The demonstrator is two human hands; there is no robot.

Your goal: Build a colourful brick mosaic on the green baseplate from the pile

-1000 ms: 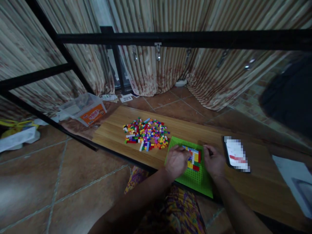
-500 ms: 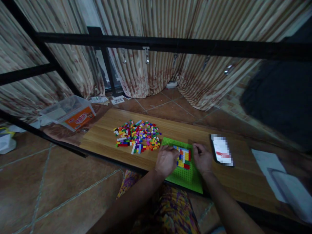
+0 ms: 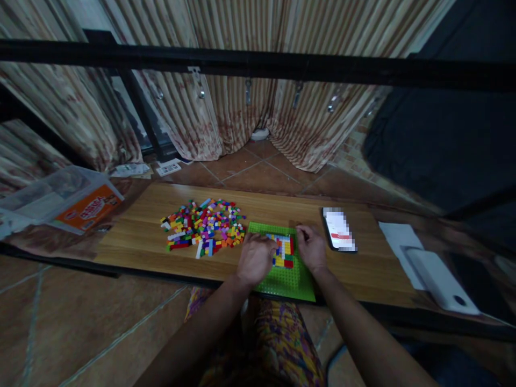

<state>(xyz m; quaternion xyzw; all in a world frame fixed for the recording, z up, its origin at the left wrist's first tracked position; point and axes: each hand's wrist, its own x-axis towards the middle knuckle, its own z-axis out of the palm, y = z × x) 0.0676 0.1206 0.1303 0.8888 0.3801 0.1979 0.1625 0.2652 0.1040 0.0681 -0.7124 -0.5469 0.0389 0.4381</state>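
A green studded baseplate (image 3: 300, 287) lies on the wooden table in front of me. Flat rows of toy bricks (image 3: 287, 251) in red, white, yellow, blue and green are built up on it. My left hand (image 3: 255, 259) rests over the plate's left part, its fingers bent down at the left side of these bricks. Whatever its fingertips pinch is hidden. Along the plate's right edge, my right hand (image 3: 312, 249) is closed with thumb and fingers curled together. I cannot make out anything in it.
A pile of loose bricks (image 3: 205, 226) spreads left of the plate. To the right lies a phone (image 3: 338, 230); farther right are white paper (image 3: 397, 244) and a white device (image 3: 443, 279). A clear plastic box (image 3: 60, 193) stands left of the table (image 3: 133, 236). A black bar (image 3: 258, 63) crosses above.
My view has turned to the right, so the table and everything on it appear farther left. Both hands stay at the baseplate, in nearly the same poses.
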